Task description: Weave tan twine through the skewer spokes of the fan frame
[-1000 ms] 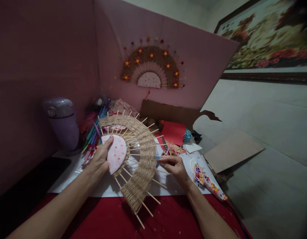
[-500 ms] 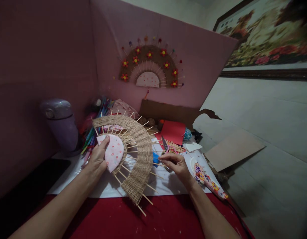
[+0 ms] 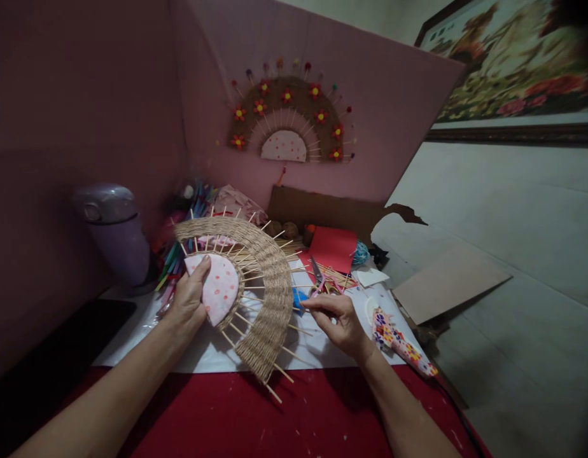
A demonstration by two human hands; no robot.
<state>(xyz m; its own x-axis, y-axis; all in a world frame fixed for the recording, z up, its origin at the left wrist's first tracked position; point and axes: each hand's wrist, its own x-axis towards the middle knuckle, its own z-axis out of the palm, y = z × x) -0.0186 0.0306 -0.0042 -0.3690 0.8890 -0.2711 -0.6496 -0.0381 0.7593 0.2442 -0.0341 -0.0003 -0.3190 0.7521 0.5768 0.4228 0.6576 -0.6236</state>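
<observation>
My left hand (image 3: 191, 296) grips the half-round base of a woven fan (image 3: 275, 286), thumb on top of its white cloth with pink dots (image 3: 221, 287). Thin wooden sticks radiate from this base through a wide band of twisted tan cord, and their bare ends poke out past the rim. At the fan's right edge, my right hand (image 3: 335, 318) has its fingers pinched together around the tip of one stick (image 3: 296, 309). The fan is tilted above the white-covered table.
Scissors (image 3: 317, 272) lie beside red sheets (image 3: 333, 249) and loose sticks. A flower-patterned glue gun (image 3: 401, 346) rests at the right. At the left stands a purple bottle (image 3: 117, 238). A finished fan with flowers (image 3: 287, 95) hangs on the pink board behind.
My right hand stays at the fan's right edge, shifting slightly left along the stick. The fan has barely moved in my left hand, and the view has tipped down a little.
</observation>
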